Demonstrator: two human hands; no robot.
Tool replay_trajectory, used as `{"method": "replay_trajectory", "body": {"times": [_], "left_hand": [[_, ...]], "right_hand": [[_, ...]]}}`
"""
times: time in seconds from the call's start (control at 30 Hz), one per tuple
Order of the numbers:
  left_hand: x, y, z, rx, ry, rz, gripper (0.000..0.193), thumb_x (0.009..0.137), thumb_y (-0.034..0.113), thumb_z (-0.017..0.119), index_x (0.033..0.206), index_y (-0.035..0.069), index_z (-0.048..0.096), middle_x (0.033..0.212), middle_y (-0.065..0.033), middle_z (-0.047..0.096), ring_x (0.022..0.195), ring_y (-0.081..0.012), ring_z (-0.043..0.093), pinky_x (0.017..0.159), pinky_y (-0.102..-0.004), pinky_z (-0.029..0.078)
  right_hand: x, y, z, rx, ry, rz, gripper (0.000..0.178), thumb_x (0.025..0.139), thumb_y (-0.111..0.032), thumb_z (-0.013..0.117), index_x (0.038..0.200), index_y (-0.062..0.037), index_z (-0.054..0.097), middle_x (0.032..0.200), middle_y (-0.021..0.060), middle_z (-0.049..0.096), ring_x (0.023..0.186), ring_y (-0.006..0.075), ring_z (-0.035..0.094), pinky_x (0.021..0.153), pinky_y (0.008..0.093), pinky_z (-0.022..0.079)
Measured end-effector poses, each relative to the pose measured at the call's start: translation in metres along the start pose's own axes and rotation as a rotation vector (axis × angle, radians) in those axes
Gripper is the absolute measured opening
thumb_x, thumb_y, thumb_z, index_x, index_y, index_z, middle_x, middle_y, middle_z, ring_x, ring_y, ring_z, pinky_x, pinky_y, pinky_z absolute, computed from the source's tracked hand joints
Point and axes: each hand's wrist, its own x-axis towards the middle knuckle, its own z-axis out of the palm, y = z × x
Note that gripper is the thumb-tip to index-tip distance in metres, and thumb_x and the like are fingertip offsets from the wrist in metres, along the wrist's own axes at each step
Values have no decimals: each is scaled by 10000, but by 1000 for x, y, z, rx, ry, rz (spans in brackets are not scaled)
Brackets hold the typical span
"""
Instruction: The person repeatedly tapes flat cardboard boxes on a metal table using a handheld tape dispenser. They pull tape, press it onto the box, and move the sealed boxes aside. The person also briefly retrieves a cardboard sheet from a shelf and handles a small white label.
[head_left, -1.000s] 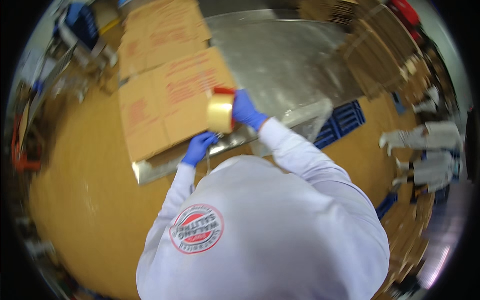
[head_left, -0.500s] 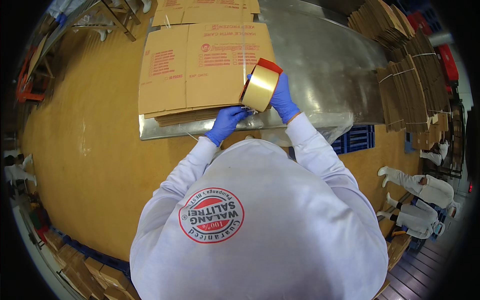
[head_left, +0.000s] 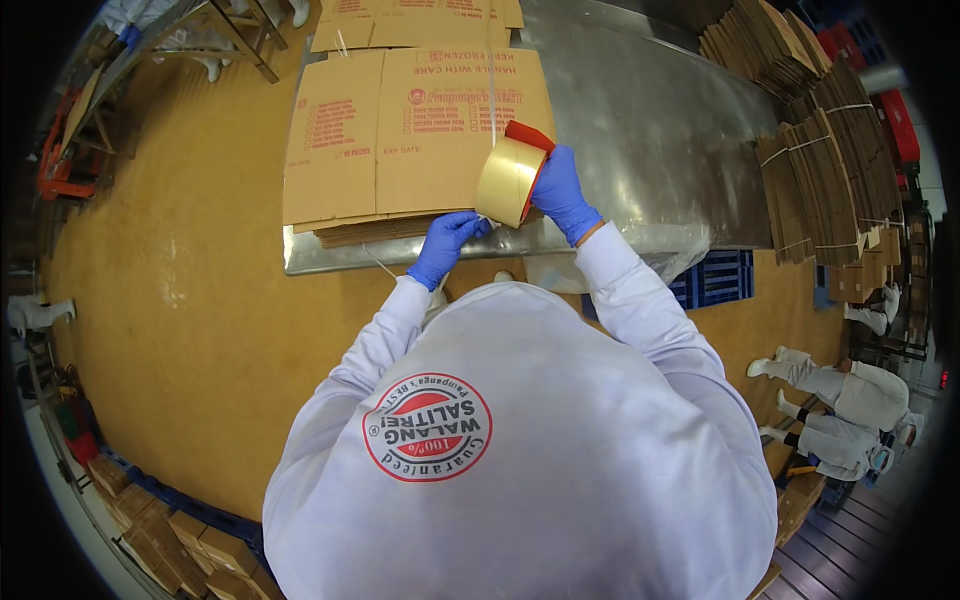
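My right hand (head_left: 565,195), in a blue glove, grips a red tape dispenser (head_left: 530,135) loaded with a wide roll of yellowish tape (head_left: 510,180). The roll hangs over the near right part of a stack of flattened cardboard boxes (head_left: 340,150). A white strap (head_left: 492,80) runs across that stack toward me and passes behind the roll. At the stack's near edge, my gloved left hand (head_left: 448,245) has its fingertips pinched on a white bit of the strap (head_left: 488,220), close beneath the roll. The dispenser partly covers that spot.
The stack lies on a metal table (head_left: 640,130), with another cardboard stack (head_left: 410,25) behind it. Tied bundles of flattened boxes (head_left: 820,180) stand at the right. A blue pallet (head_left: 720,278) shows below the table's edge. People in white (head_left: 850,400) are at the far right.
The tape dispenser has dipped slightly toward me and to the left, its roll tilting. My left fingertips have shifted a little left along the stack's edge, still at the strap.
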Motion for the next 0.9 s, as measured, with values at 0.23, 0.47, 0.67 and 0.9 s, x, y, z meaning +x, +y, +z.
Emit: {"method": "replay_trajectory", "body": {"times": [0.23, 0.47, 0.67, 0.9], "left_hand": [[0, 12, -10, 34, -121, -49, 212, 927, 177, 602, 981, -8, 691, 928, -54, 678, 862, -126, 613, 817, -279, 483], [3, -3, -18, 20, -161, -75, 221, 937, 172, 595, 1021, -12, 685, 945, -57, 683, 879, -127, 619, 820, -278, 487], [0, 9, -12, 65, -168, -102, 233, 944, 170, 589, 1048, -18, 679, 949, -48, 672, 881, -125, 614, 821, -274, 485], [3, -3, -22, 11, -178, -61, 244, 948, 176, 579, 1058, -19, 675, 945, -51, 668, 882, -128, 610, 829, -280, 484]], "right_hand": [[-3, -2, -1, -17, 11, -60, 455, 772, 2, 502, 1196, -45, 659, 933, 191, 713, 847, 222, 690, 752, 317, 519], [6, -31, -7, -259, -35, -36, 377, 764, -6, 499, 1084, -23, 698, 774, 229, 677, 724, 283, 688, 685, 351, 525], [38, 60, 30, -193, 199, -242, 193, 800, -74, 542, 888, 43, 668, 776, 246, 670, 731, 299, 697, 642, 374, 523], [30, 16, -5, -241, 67, -12, 185, 772, -110, 601, 874, 20, 685, 742, 220, 672, 727, 333, 693, 650, 407, 529]]}}
